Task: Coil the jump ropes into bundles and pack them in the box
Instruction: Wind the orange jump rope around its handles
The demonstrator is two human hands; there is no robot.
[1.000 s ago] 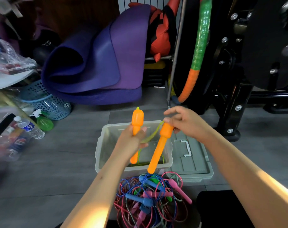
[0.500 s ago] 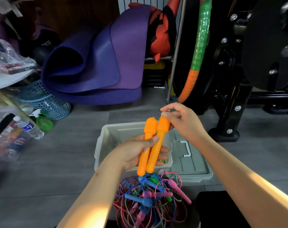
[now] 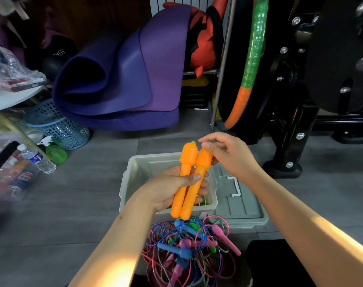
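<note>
Two orange carrot-shaped jump rope handles [image 3: 192,162] stand side by side over the pale grey box [image 3: 133,175]. My left hand [image 3: 168,188] grips both shafts, thumb across the front. My right hand [image 3: 232,156] pinches the head of the right handle, thumb on its top and index finger raised. Their thin green rope [image 3: 203,200] hangs down into the box, mostly hidden behind the handles. In front of the box, a tangled pile of jump ropes [image 3: 188,247] with blue, pink and green handles lies on the floor.
The box's grey lid [image 3: 240,206] lies flat to its right. Purple folded mats [image 3: 122,79] stand behind, with a blue mesh basket [image 3: 58,127] and bottles [image 3: 37,158] at left. A black machine frame [image 3: 288,141] and a hoop [image 3: 249,69] stand at right.
The two handles, apart a second ago, have come together. My left hand now grips both, and my right hand has shifted to the top of the right one.
</note>
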